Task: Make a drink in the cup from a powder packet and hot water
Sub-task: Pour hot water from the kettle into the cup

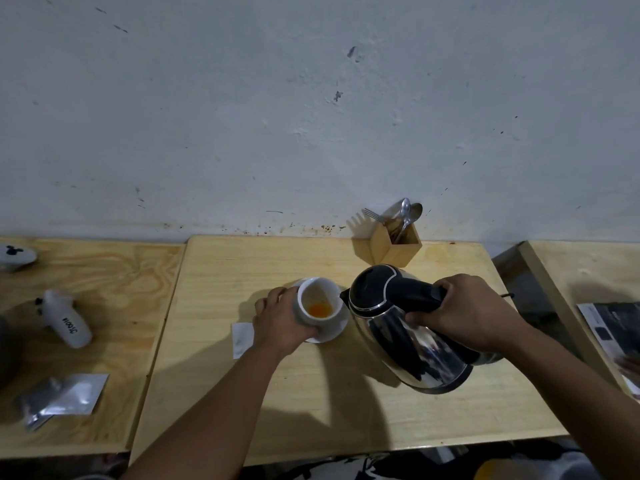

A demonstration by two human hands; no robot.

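pour | our right hand [464, 315] clamps kettle [412, 344] handle, spout just right of cup [317, 303] | left hand [282, 320] wraps cup

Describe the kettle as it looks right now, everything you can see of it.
The kettle has a shiny metal body that mirrors the room, with a black lid and a black handle. The right hand grips the handle and holds it lifted off the table, tilted toward the white cup, its spout just at the cup's rim. No stream of water can be made out. The cup, steadied by the left hand, holds something orange at the bottom.
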